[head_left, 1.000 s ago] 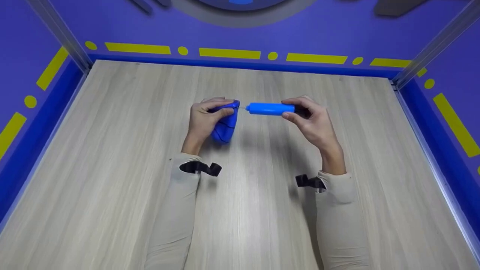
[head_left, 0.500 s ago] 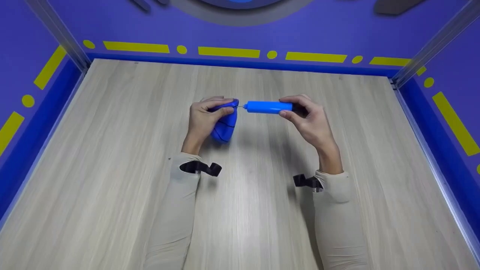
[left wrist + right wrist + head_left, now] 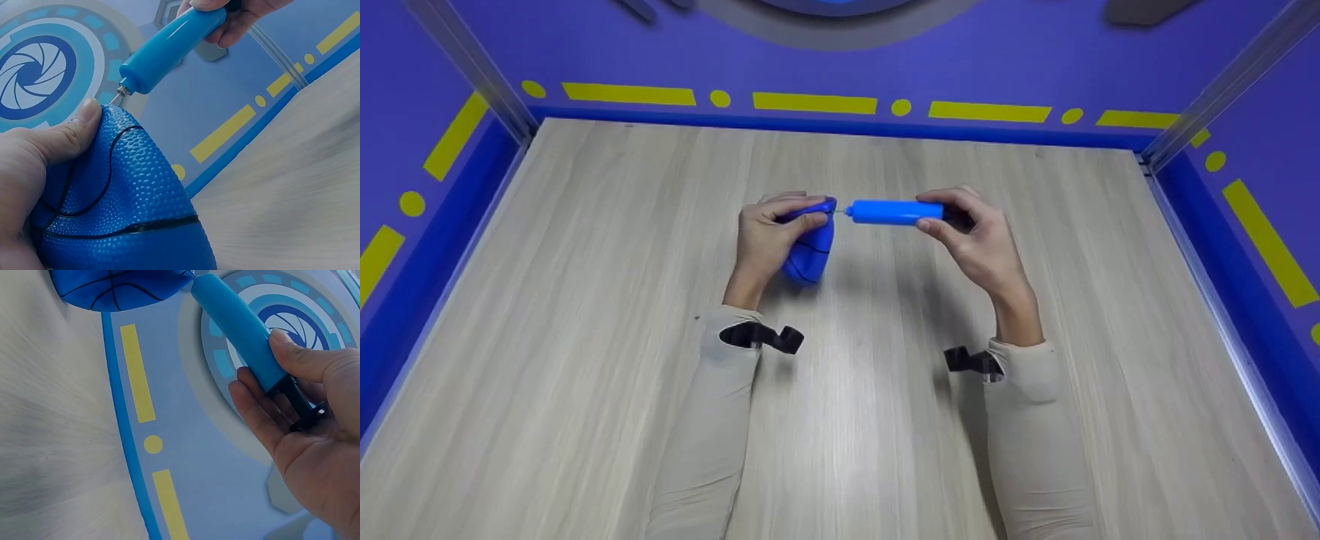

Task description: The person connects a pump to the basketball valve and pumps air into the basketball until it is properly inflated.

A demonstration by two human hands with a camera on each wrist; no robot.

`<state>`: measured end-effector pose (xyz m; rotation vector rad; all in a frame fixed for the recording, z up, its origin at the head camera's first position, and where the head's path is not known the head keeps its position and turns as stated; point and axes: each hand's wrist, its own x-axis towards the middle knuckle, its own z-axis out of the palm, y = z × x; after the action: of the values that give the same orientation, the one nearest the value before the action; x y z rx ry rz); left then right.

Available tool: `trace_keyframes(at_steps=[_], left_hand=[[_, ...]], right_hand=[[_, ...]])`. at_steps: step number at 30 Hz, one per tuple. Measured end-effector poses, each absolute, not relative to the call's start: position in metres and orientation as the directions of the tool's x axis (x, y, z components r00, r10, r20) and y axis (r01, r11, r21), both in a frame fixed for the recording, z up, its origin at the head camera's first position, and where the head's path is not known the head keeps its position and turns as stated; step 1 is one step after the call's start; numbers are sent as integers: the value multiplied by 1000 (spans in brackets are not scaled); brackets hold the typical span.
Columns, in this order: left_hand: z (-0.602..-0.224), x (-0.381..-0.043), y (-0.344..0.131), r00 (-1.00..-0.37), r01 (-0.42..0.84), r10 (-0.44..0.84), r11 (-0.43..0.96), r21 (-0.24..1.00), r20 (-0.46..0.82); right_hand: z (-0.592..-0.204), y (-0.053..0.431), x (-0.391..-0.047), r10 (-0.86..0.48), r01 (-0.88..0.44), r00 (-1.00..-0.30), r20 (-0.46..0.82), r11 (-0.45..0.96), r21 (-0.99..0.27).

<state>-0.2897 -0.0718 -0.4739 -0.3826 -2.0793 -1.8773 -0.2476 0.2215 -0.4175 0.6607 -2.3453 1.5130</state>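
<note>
A deflated blue basketball (image 3: 810,255) with black seam lines is gripped by my left hand (image 3: 769,236), thumb pressing near its top edge. In the left wrist view the ball (image 3: 140,174) looks folded and pebbled. My right hand (image 3: 979,236) holds a blue hand pump (image 3: 889,212) level by its rear end. A thin metal needle (image 3: 117,99) runs from the pump's tip to the ball's edge; how deep it sits is hidden. The right wrist view shows the pump's black plunger handle (image 3: 304,408) partly drawn out, near my palm.
Both hands are raised over a pale wood-grain table (image 3: 855,420). Blue walls (image 3: 825,71) with yellow markings stand at the back and sides, with metal posts (image 3: 1207,86) at the corners. Black wrist mounts (image 3: 975,361) sit on both sleeves.
My right hand and the pump have shifted slightly left toward the ball, and less needle shows between them. The left hand keeps its grip on the ball almost without moving.
</note>
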Motion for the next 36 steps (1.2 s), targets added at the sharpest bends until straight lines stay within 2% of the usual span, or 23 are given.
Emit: trace_keyframes(at_steps=[12,36], left_hand=[[-474,-290,-69,-899,435,-7,92,896,438],[-476,-290,-63,-909,412,-42,63,909,414]], right_hand=[[-420,222,-248,-228,-520,-854,467,357,-776],[-424,215,-252,-220,-523,-852,474,365,-770]])
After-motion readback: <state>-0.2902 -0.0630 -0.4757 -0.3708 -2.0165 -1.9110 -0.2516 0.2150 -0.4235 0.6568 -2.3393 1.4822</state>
